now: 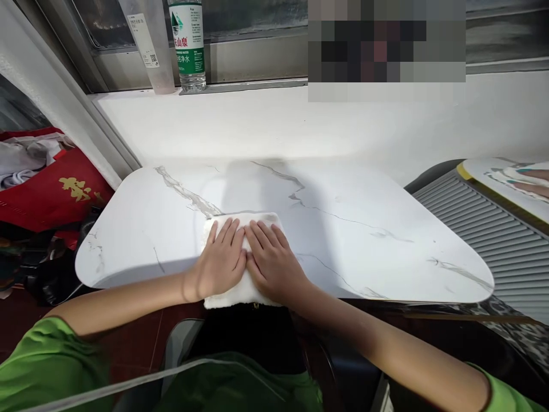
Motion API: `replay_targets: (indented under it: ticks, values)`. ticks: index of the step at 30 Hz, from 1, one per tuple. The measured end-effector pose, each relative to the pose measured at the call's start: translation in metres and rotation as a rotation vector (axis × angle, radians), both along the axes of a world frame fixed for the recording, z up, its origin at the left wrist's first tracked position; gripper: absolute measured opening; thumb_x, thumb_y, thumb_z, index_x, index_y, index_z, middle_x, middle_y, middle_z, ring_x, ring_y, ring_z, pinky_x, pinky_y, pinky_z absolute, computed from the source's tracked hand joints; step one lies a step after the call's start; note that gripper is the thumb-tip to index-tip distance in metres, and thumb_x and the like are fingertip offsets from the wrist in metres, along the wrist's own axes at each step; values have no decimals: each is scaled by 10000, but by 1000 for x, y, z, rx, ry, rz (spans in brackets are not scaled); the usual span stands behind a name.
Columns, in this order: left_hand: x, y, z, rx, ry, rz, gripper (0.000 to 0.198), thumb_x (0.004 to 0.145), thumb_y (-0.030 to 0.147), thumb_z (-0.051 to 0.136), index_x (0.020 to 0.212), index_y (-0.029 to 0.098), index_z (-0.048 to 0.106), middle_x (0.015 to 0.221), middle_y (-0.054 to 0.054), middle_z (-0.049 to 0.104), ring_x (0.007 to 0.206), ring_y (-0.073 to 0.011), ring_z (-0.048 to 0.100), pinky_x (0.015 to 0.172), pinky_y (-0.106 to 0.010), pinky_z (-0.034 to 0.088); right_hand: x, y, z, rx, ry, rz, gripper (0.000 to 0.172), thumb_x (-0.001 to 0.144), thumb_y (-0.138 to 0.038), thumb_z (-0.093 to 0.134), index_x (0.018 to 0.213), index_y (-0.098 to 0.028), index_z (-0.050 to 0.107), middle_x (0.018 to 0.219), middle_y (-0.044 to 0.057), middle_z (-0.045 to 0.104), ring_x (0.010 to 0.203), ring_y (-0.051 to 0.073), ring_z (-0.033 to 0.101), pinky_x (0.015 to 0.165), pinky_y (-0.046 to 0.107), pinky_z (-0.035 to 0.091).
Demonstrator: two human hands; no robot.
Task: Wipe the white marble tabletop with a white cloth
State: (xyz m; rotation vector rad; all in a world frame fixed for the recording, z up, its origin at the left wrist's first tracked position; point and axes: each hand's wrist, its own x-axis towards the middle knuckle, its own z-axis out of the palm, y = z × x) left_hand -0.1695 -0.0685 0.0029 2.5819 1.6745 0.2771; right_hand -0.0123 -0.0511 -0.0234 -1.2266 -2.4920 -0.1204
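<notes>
A white cloth [253,292] lies folded flat near the front edge of a white marble-patterned table [369,246]. Its near side hangs slightly past that edge. My left hand [223,257] rests flat on the cloth's left part, fingers stretched forward. Beside it my right hand [272,257] presses flat on the right part, fingers extended and a little apart. The two hands nearly touch at the thumbs. Under the palms the cloth is hidden.
On the window ledge stand a water bottle [189,48] and a translucent plastic container [150,51]. A red bag [55,183] with white cloths sits at left. At right, another person's hand [534,186] rests on a second table [484,169] above a grey ribbed panel [480,229].
</notes>
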Motion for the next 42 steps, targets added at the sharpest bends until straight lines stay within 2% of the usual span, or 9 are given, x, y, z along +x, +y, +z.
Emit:
replay_targets:
  ticks: [4,12,16,20,24,29,35,38,42]
  values:
    - [-8,49,-5,-24,16,39,509,997,230,268,1458,37,364,1568,-175,341,1491,-284,232,1225,-523,144,-12,50,-3,-51,31,-28,522,941,-216,326,1392,-23,503,1463,183,496,1374,298,412,1166,474,265]
    - [-43,206,-2,-36,31,33,482,976,202,290,1435,111,405,1565,-129,364,1463,-216,300,1212,-434,183,-60,193,-2,-96,171,-124,480,908,-201,331,1311,-56,547,1365,216,566,1296,333,455,1114,513,262]
    - [-49,231,0,-37,16,38,483,974,195,271,1434,127,404,1558,-117,378,1457,-196,304,1208,-428,186,-69,219,-4,-103,188,-147,489,907,-193,330,1332,-53,527,1380,211,556,1318,331,438,1114,523,258]
    - [-47,215,-3,-50,36,92,497,1007,245,245,1475,123,359,1592,-109,317,1482,-207,251,1218,-445,153,-65,210,-2,-99,181,-123,488,918,-210,328,1335,-67,539,1411,175,544,1331,302,435,1130,476,264]
    - [-51,175,-4,-34,35,103,509,1011,248,238,1487,102,344,1591,-122,315,1490,-222,236,1224,-451,133,-63,173,1,-101,135,-103,512,925,-217,327,1361,-31,522,1442,178,517,1359,301,418,1153,457,248]
    - [-60,89,-6,24,33,35,533,1009,278,229,1476,58,361,1577,-163,330,1489,-263,243,1224,-484,143,-63,93,-2,-35,121,-46,540,937,-242,316,1382,-2,507,1446,201,508,1357,317,431,1159,482,262]
    - [-63,-15,-8,79,22,128,557,1004,297,200,1462,43,390,1556,-184,361,1482,-292,256,1217,-526,168,-62,8,2,9,111,157,548,939,-253,323,1384,5,512,1452,194,504,1374,318,414,1180,485,259]
    - [-66,-28,-6,36,-8,158,535,1002,298,220,1467,93,388,1561,-153,364,1486,-265,253,1223,-512,172,-66,-1,4,-5,104,192,546,934,-249,336,1385,4,512,1448,200,506,1368,322,418,1176,493,263]
    - [-77,6,-2,-67,-8,228,516,984,278,267,1460,114,379,1569,-138,355,1482,-262,261,1215,-541,168,-83,29,3,-23,88,168,540,932,-242,326,1374,4,514,1435,205,517,1346,333,433,1159,495,264]
